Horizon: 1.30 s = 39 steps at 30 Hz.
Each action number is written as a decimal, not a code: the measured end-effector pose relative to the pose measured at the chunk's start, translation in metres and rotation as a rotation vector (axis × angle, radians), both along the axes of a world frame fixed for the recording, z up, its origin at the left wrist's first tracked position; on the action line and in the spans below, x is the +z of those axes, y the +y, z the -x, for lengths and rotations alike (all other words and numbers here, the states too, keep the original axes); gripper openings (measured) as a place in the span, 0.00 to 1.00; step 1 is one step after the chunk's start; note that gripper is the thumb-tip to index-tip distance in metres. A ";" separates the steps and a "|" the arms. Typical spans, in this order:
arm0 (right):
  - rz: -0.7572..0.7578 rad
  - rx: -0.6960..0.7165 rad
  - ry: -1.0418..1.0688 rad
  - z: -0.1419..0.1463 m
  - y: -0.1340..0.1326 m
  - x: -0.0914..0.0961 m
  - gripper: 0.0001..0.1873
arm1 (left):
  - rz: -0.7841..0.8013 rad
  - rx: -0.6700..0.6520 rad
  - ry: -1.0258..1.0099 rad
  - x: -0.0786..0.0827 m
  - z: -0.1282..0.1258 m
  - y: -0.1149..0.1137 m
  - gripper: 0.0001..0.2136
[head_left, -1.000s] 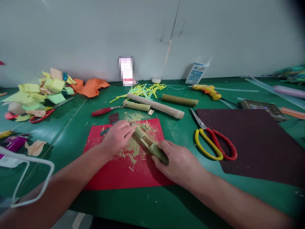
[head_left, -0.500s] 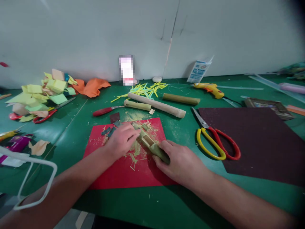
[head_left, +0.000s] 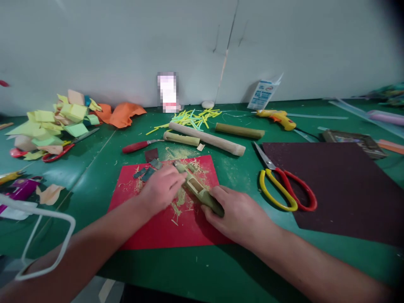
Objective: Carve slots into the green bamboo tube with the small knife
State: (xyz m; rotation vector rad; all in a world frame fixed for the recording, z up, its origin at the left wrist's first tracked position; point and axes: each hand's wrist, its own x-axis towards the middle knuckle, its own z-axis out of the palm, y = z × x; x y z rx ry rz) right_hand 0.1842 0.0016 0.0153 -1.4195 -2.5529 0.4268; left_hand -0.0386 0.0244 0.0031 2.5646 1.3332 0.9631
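A green bamboo tube [head_left: 206, 197] with a rectangular window cut into its upper side lies at a slant above a red sheet [head_left: 151, 235]. My right hand [head_left: 236, 210] is wrapped round its near end. Curled fingers of my left hand [head_left: 162, 185] press on the tube near its far end; whether a small piece is pinched under them is hidden. Pale shavings and dust [head_left: 179, 202] lie on the sheet below. Small dark scraps [head_left: 148, 172] rest just beyond my left hand.
Behind the sheet lie a red-handled tool [head_left: 135, 147], a long pale stick [head_left: 208, 140] and more bamboo pieces [head_left: 240, 131]. Scissors [head_left: 280, 185] overlap a dark sheet [head_left: 341, 189] at right. A glue gun [head_left: 277, 118] lies farther back, and folded papers [head_left: 47, 126] pile up at left.
Both hands stay on the bamboo tube with almost no movement. The whole view has shifted very slightly.
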 end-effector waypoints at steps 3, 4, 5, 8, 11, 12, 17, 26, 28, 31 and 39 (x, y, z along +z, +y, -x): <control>0.003 -0.003 -0.005 -0.001 -0.001 0.001 0.07 | -0.002 -0.006 -0.001 -0.001 0.000 0.000 0.09; -0.001 -0.007 -0.008 -0.001 -0.001 0.001 0.07 | -0.020 0.006 -0.007 -0.001 -0.001 0.000 0.09; -0.005 -0.009 -0.012 -0.001 -0.001 0.001 0.07 | -0.033 0.010 -0.007 -0.001 -0.001 0.000 0.09; -0.013 -0.006 -0.018 0.000 -0.001 0.001 0.07 | -0.005 -0.025 0.015 -0.001 -0.002 0.000 0.10; -0.022 -0.011 -0.027 0.001 0.000 0.002 0.07 | -0.034 0.007 -0.001 0.000 -0.002 0.001 0.10; -0.025 -0.014 -0.033 0.001 0.000 0.002 0.08 | -0.045 0.017 -0.002 0.000 -0.002 0.002 0.10; -0.034 -0.009 -0.027 0.001 0.000 0.003 0.07 | -0.020 -0.019 0.003 -0.001 -0.002 0.003 0.10; -0.041 -0.015 -0.034 0.002 0.000 0.005 0.07 | -0.046 0.014 -0.018 -0.001 -0.004 0.003 0.11; -0.031 -0.009 -0.036 0.002 0.000 0.005 0.07 | -0.030 0.006 0.003 -0.002 -0.003 0.003 0.11; -0.024 0.002 -0.036 0.001 0.000 0.004 0.07 | -0.011 -0.009 0.002 -0.002 -0.003 0.003 0.10; -0.040 0.002 -0.035 -0.001 0.001 0.004 0.10 | 0.048 -0.008 -0.093 0.000 -0.004 0.004 0.08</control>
